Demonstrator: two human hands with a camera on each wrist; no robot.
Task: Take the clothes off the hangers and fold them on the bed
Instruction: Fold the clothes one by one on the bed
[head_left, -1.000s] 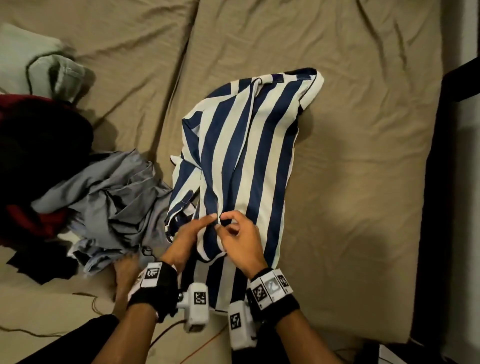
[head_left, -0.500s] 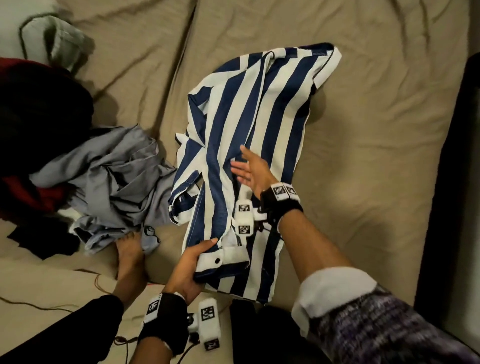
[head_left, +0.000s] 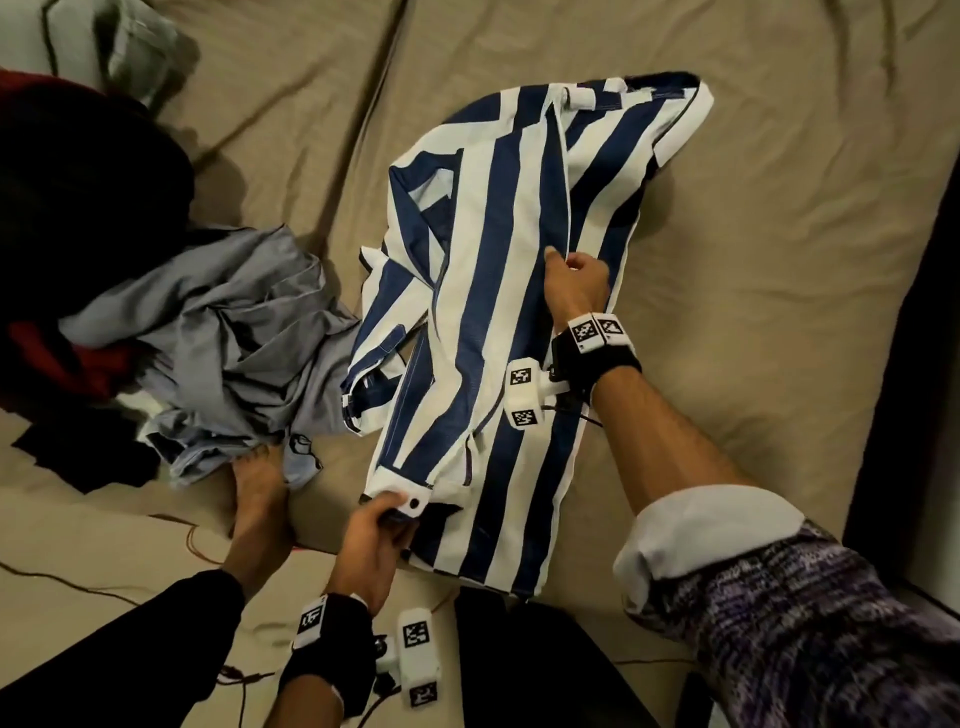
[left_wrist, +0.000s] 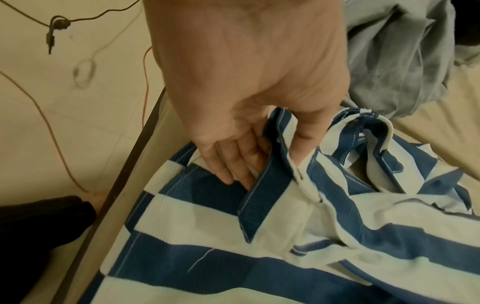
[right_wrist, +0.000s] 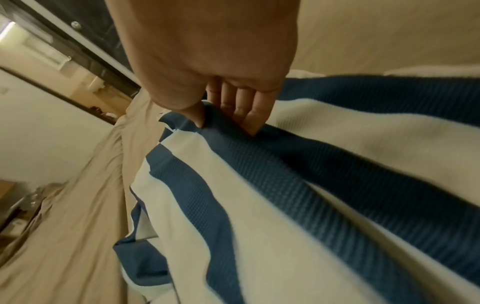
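The striped shirt (head_left: 498, 312) lies lengthwise away from the person on the bed (head_left: 753, 260); left hand (head_left: 371, 545) pinches its near hem corner, right hand (head_left: 574, 283) pinches a mid-length fold.

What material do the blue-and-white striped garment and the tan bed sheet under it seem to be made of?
Blue-and-white striped garment: seemingly a textured cotton-type fabric, matte; the right wrist view shows a fine ribbed or waffle grid, with contrast stitching on its bands. Tan bed sheet: apparently a smooth, thin woven cloth, matte, lying in soft creases. The exact fibre of either cannot be told.
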